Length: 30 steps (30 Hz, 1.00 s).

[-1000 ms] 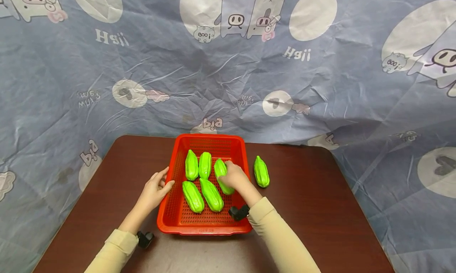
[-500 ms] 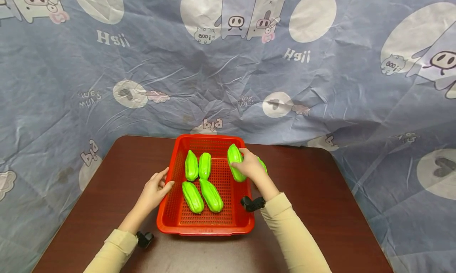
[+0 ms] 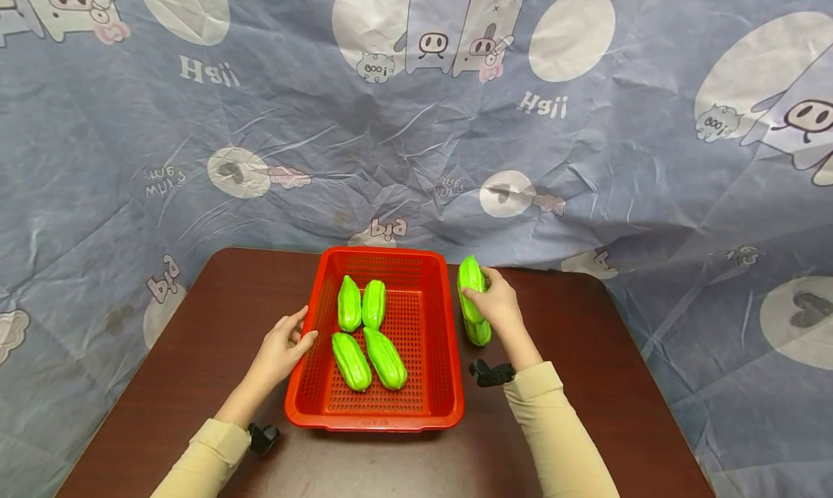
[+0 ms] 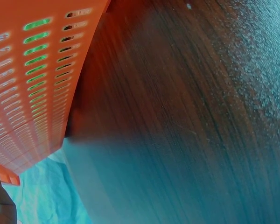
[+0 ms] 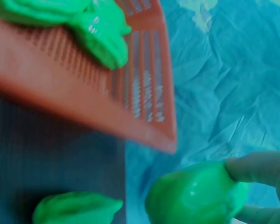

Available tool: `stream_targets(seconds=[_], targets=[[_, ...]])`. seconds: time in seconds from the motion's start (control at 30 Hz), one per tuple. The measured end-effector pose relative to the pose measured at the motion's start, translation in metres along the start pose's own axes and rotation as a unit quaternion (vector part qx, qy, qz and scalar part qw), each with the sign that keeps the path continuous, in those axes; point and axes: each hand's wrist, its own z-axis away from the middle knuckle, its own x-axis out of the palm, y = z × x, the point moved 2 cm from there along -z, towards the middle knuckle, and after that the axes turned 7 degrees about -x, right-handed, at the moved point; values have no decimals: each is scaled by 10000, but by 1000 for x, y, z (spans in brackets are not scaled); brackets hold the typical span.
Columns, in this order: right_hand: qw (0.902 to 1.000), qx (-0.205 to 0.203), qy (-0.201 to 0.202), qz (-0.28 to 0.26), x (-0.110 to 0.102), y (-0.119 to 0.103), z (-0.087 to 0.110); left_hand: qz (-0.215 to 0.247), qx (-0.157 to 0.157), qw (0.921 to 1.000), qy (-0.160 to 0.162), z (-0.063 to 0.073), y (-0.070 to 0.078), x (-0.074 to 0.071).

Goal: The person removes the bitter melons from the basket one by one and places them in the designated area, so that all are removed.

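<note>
In the head view, my right hand (image 3: 500, 301) pinches a green ridged gourd (image 3: 470, 285) between thumb and fingers, to the right of the red basket (image 3: 374, 420). The held gourd overlaps a second gourd (image 3: 479, 333) lying on the table. In the right wrist view the held gourd (image 5: 191, 193) is raised above the tabletop, apart from the lying gourd (image 5: 77, 207). My left hand (image 3: 284, 345) holds the basket's left rim, thumb over the edge. Several similar gourds (image 3: 387, 358) lie inside the basket, in two rows toward its left side.
The dark brown table (image 3: 579, 382) extends to both sides of the basket and in front of it. Behind it hangs a wrinkled grey-blue cloth (image 3: 364, 136) with cartoon prints. Black cameras sit on both wrists, the right one (image 3: 489, 373) near the basket's right wall.
My right hand has lifted a gourd from the basket's right side and carried it right over the rim to above the gourd on the table. My left hand stays at the rim.
</note>
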Motion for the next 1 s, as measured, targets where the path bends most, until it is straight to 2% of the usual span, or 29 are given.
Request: stream_targets(seconds=[0.3,0.43,1.0], targets=[[9973,271,689,-12,2,46,-10,11,-34,10000,48,0,-3,-1],[9953,429,863,-42,5,67,-12,42,-30,10000,62,0,-4,-2],[9923,726,949,318,20,119,-11,111,106,9999,68,-3,-7,0]])
